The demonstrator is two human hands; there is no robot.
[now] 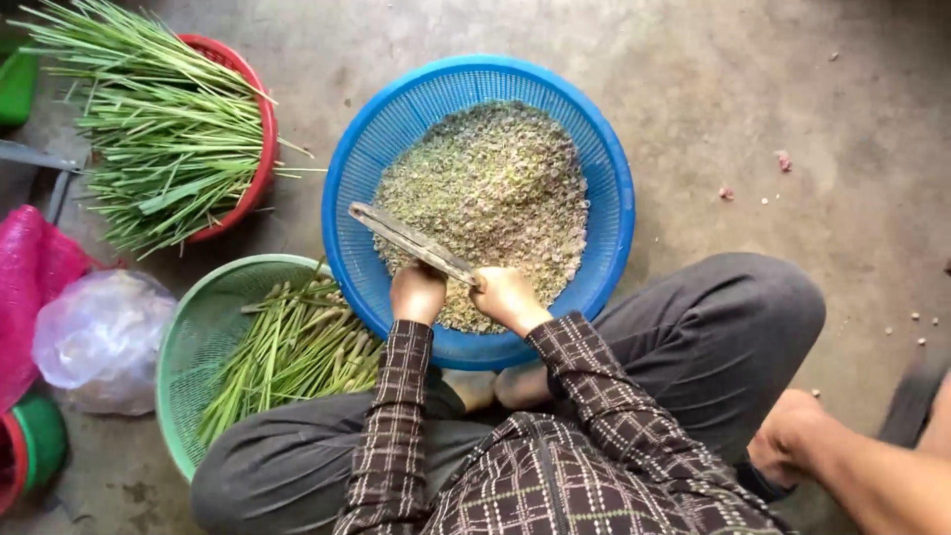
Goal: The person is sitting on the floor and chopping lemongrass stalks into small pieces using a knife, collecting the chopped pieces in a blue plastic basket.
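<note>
Right hand [507, 295] closed on knife [411, 241] handle; left hand [417, 293] closed on stalk, barely visible, just beside blade, over blue basket [614, 178] of chopped bits; risk judged: blade slipping onto left fingers; basket tipping off feet.

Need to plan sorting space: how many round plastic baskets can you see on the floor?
3. The blue basket sits in front of the hands, the red basket at upper left, the green basket at lower left. Others may lie outside the frame.

Bare concrete floor [792, 89] lies open right; baskets (red [265, 129], green [183, 327]) crowd left.
</note>
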